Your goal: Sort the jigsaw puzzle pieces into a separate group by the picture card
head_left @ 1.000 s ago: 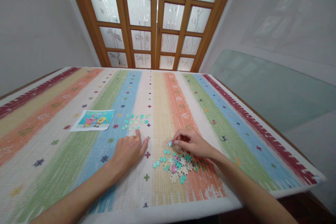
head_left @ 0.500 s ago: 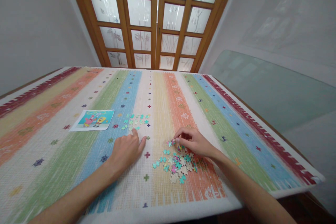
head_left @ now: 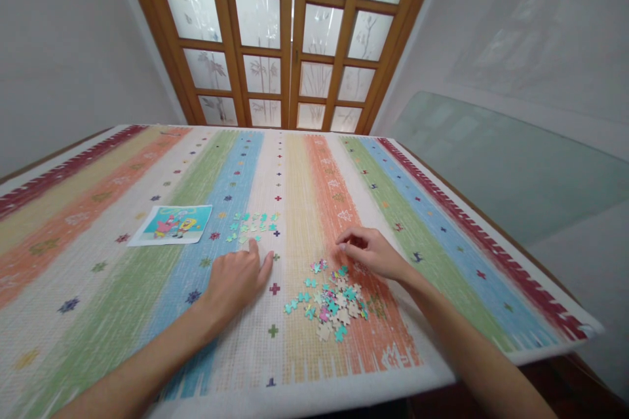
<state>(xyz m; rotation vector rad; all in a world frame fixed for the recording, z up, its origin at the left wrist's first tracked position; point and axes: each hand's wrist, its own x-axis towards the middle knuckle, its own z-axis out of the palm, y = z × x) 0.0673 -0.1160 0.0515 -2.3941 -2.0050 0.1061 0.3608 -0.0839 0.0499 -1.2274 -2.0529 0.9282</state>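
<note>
My left hand [head_left: 239,277] rests on the tablecloth, its index finger stretched to the lower edge of a group of laid-out turquoise jigsaw pieces [head_left: 253,226]. The thumb stands apart from the fingers, and nothing is held there. Over the orange stripe, just beyond a heap of loose jigsaw pieces [head_left: 339,301], hovers my right hand [head_left: 366,252]. Its thumb and index finger come together in a pinch; whether a piece sits between them is too small to make out. Turquoise, pink and beige pieces make up the heap, some overlapping.
A printed cartoon picture [head_left: 171,225] lies flat left of the laid-out pieces. The striped tablecloth [head_left: 147,314] covers the table. Wooden glazed doors [head_left: 289,39] stand beyond its far edge, and a pale green panel [head_left: 511,150] leans along the right wall.
My right hand has lifted from the heap's far edge and shifted slightly away and to the right, uncovering pieces there. My left hand is nearly unmoved.
</note>
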